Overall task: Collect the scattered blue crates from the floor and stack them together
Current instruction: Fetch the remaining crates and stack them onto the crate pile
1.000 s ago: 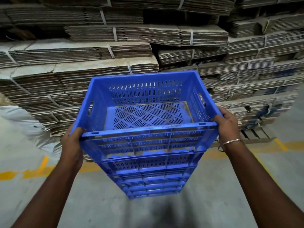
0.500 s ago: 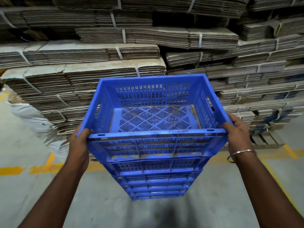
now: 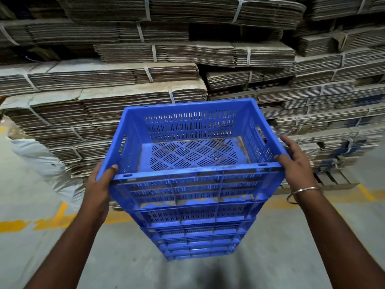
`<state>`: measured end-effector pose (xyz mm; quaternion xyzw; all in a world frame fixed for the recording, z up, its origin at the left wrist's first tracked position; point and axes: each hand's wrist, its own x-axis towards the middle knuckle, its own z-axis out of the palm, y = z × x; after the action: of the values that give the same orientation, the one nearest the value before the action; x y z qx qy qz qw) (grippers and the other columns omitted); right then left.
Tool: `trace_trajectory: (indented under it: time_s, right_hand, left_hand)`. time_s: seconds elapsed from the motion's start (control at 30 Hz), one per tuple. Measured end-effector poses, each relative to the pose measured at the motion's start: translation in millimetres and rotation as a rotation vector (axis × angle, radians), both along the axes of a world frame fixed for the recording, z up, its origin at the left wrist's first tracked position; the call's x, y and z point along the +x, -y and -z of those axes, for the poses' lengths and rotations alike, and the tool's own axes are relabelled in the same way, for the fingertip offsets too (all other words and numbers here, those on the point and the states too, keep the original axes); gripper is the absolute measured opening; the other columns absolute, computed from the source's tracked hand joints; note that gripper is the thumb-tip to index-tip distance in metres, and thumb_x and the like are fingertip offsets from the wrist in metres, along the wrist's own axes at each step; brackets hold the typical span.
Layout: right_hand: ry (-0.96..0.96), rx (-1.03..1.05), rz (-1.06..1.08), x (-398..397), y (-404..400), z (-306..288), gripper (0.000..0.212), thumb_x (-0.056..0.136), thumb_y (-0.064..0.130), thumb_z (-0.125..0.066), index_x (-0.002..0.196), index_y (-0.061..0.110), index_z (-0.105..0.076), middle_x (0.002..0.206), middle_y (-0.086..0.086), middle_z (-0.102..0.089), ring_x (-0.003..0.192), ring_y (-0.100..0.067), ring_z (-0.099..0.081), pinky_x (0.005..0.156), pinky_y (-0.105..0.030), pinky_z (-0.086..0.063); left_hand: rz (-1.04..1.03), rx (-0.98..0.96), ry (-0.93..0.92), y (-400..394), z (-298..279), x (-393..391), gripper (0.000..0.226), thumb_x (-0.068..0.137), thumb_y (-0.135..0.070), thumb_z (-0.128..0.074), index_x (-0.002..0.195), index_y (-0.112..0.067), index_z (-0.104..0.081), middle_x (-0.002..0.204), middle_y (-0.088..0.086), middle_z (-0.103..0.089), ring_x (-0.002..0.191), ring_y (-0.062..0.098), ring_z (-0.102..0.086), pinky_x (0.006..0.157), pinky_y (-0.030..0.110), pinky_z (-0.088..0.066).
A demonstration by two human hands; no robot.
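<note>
Top blue crate (image 3: 193, 142) gripped at near corners: left hand (image 3: 98, 188) wrapped round 8 o'clock corner, thumb hooked over rim; right hand (image 3: 295, 163) clasped on 4 o'clock corner, thumb on rim, fingers spread along side wall. Crate seated atop stack of blue crates (image 3: 195, 232), stack stood on concrete floor (image 3: 291, 247). Bangle (image 3: 302, 192) worn at right wrist. Strapped cardboard bundles (image 3: 125, 80) piled at 12 o'clock. Yellow floor line (image 3: 41, 223) seen at 9 o'clock.

Warehouse or packaging storeroom. Strapped bundles of flattened cardboard (image 3: 129, 105) are rising in tall stacks, sitting on a wooden pallet (image 3: 333, 180). Worn yellow floor lines (image 3: 52, 222) are running across bare concrete floor (image 3: 291, 247). Lighting is staying dim overhead.
</note>
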<state>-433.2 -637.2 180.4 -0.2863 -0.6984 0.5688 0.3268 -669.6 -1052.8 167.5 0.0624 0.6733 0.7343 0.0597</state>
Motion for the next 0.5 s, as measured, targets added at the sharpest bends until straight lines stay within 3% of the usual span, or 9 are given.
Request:
trace_trajectory:
  time_s: [0.1,0.17,0.23,0.4,0.43,0.5]
  right_hand:
    - [0.089,0.219,-0.014,4,1,-5,0.051,0.097,0.008,-0.050,0.144,0.029,-0.044,0.139,0.008,-0.052,0.118,-0.010,-0.054,0.089,-0.030,-0.047]
    - [0.153,0.414,0.001,5,5,-10,0.047,0.099,0.010,-0.048,0.145,0.021,-0.044,0.139,0.007,-0.050,0.120,-0.006,-0.048,0.095,-0.028,-0.040]
    - [0.170,0.496,-0.005,5,9,-12,0.044,0.101,0.010,-0.045,0.144,0.014,-0.045,0.136,0.001,-0.052,0.117,-0.009,-0.048,0.094,-0.027,-0.037]
    - [0.210,0.424,-0.045,10,7,-11,0.046,0.102,0.024,-0.046,0.147,0.017,-0.041,0.144,-0.002,-0.050,0.129,-0.018,-0.049,0.102,-0.038,-0.043]
    - [0.215,0.371,-0.059,12,6,-11,0.047,0.102,0.027,-0.047,0.148,0.020,-0.040,0.145,0.001,-0.049,0.129,-0.017,-0.049,0.102,-0.038,-0.044]
    - [0.192,0.247,-0.092,15,6,-12,0.049,0.100,0.032,-0.050,0.148,0.028,-0.039,0.145,0.007,-0.049,0.128,-0.013,-0.050,0.102,-0.038,-0.046]
  left_hand:
    - [-0.149,-0.210,-0.167,3,-8,4,0.052,0.093,-0.028,-0.067,0.141,-0.026,-0.048,0.129,-0.001,-0.060,0.106,0.011,-0.063,0.084,0.029,-0.052]
    - [-0.198,-0.409,-0.367,8,-13,6,0.062,0.093,-0.032,-0.068,0.147,-0.026,-0.039,0.142,-0.002,-0.053,0.124,0.012,-0.054,0.097,0.032,-0.046]
    - [-0.185,-0.530,-0.494,10,-14,8,0.058,0.096,-0.037,-0.061,0.148,-0.022,-0.039,0.145,0.001,-0.051,0.128,0.015,-0.051,0.100,0.035,-0.044]
    - [-0.126,-0.614,-0.664,-1,-20,24,0.029,0.102,-0.039,-0.040,0.130,-0.043,-0.045,0.124,-0.001,-0.058,0.111,0.017,-0.055,0.090,0.037,-0.045]
    - [-0.121,-0.635,-0.682,-4,-22,26,0.026,0.102,-0.038,-0.039,0.126,-0.043,-0.047,0.120,-0.002,-0.057,0.107,0.018,-0.054,0.088,0.038,-0.045]
    - [-0.130,-0.756,-0.707,-9,-21,26,0.039,0.101,-0.042,-0.037,0.132,-0.024,-0.052,0.127,0.007,-0.056,0.116,0.027,-0.051,0.097,0.045,-0.043]
